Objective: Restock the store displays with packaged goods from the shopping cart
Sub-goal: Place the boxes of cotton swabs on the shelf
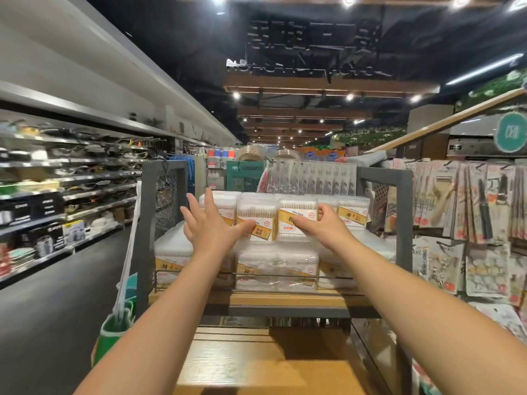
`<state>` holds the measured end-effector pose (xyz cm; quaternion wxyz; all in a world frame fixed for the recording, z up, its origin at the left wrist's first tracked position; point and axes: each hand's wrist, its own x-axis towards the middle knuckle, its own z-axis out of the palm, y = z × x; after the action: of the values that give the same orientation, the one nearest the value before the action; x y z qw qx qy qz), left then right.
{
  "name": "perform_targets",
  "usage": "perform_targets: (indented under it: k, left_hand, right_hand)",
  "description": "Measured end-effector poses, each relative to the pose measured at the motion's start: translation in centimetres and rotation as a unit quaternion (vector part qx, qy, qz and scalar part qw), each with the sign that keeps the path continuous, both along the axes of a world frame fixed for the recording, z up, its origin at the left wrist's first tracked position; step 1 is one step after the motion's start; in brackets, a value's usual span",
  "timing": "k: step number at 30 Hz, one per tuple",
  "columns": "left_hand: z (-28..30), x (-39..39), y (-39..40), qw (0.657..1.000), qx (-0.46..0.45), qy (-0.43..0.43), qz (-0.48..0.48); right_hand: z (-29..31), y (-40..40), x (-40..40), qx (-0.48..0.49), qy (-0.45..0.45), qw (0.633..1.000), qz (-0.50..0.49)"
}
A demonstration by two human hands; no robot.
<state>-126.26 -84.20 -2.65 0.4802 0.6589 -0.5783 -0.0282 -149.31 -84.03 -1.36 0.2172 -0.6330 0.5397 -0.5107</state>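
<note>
clear plastic cotton-swab boxes (296, 220): see-through, pale swab sticks inside, yellow-gold and white labels with a small red mark
grey metal display frame (402, 212): dark grey
light wooden shelf board (285, 299): honey-tan, fine grain
hanging blister packs at 3 o'clock (484, 206): pale pinkish-grey cards, black-handled tools
round wall sign at 2 o'clock (512, 132): teal, white edge
floor at 8 o'clock (57, 295): dark charcoal
green and white bag at 7 o'clock (114, 332): green, white trim
</note>
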Motion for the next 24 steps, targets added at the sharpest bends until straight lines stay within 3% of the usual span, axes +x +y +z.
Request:
perform_targets:
  k: [18,22,24]
  left_hand:
    - [1.5,-0.3,-1.6,0.993,0.116,0.021,0.009]
    - [1.2,-1.1,0.6,0.998,0.053,0.022,0.012]
    - [1.0,-2.5,2.7,0.999,-0.001,0.032,-0.003]
  right_hand:
    - [-0.1,-1.1,1.8,-0.005,0.053,0.993,-0.107]
    - [0.3,1.4,1.0,-0.007,0.009,0.996,-0.083]
    - [-0.3,3.9,-0.7,-0.017,0.031,0.996,-0.077]
